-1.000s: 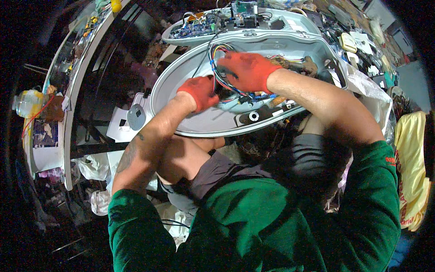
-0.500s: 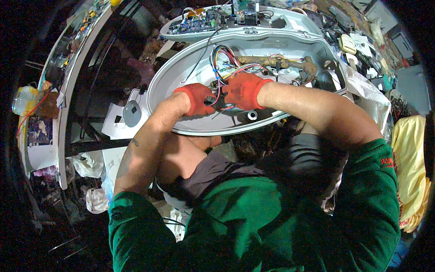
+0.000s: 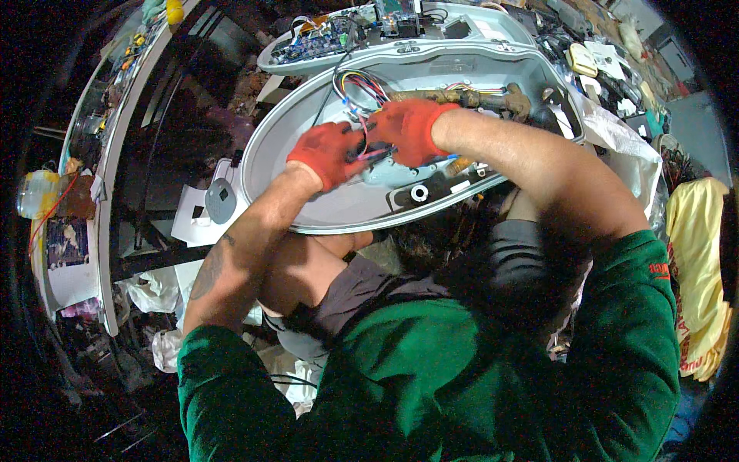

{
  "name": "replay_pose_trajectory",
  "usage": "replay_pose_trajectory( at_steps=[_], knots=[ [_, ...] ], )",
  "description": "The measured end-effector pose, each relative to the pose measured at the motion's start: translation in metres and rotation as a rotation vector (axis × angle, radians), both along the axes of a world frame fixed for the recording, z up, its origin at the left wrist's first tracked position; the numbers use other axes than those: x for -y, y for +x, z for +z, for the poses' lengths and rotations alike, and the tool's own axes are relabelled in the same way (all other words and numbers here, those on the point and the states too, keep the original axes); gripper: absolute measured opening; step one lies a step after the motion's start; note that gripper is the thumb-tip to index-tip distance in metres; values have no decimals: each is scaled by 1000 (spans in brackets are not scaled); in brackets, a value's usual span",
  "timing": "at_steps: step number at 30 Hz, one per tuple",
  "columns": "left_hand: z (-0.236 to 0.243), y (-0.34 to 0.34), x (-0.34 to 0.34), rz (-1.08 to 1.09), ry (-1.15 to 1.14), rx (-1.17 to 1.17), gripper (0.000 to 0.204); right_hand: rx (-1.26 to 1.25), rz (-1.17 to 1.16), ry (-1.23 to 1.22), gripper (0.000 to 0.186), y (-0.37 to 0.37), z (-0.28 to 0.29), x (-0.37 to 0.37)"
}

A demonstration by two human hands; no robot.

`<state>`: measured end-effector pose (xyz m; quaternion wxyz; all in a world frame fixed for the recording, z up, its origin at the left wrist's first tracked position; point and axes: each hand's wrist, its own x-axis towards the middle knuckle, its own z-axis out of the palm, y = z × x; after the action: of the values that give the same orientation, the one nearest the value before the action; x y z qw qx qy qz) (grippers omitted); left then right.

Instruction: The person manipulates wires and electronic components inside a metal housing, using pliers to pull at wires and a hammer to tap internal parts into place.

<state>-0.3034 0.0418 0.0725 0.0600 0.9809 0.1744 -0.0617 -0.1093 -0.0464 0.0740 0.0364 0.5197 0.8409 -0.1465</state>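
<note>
Both my hands, in red gloves, work close together inside an oval grey plastic housing (image 3: 265,169). My left hand (image 3: 329,156) is closed, its fingertips pinching thin wires, with a dark slim piece beside them that I cannot make out. Close on its right, my right hand (image 3: 412,132) curls round the same wires, its fingertips partly hidden. A looped bundle of coloured wires (image 3: 362,83) rises just beyond the hands. Behind my right hand a brown, dirty pipe-like part (image 3: 462,98) lies along the housing. A white ring-shaped part (image 3: 419,192) sits near the front wall.
The hinged lid (image 3: 493,35) lies open at the back, carrying a blue circuit board (image 3: 315,45). Electronic scrap (image 3: 608,77) piles up at the right, above a yellow sack (image 3: 697,269). A grey round-ended plate (image 3: 221,200) lies left of the housing, near a long rail (image 3: 127,131).
Both hands have moved farther from me within the housing, the left one turning upward. The wire loop has shifted and lowered a little. The whole view has slid slightly.
</note>
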Motion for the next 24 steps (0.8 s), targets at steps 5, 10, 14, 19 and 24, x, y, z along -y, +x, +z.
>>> replay_pose_trajectory(
  at_steps=[5, 10, 14, 19, 24],
  knots=[
    [24, 5, 3, 267, -75, 290, 47, -67, -153, -92, 49, 10, 20, -2],
    [37, -8, 12, -498, 238, 472, 33, -38, -210, -168, 43, 7, 27, -9],
    [18, 5, 20, -707, 148, 66, 35, -52, -222, -76, 44, 11, 11, -10],
    [-5, 4, 8, -712, 158, -180, 40, -37, -237, -63, 43, 11, 8, -12],
    [-14, 4, 3, -724, 159, -228, 61, -33, -235, -54, 39, 7, 3, -13]
  ],
)
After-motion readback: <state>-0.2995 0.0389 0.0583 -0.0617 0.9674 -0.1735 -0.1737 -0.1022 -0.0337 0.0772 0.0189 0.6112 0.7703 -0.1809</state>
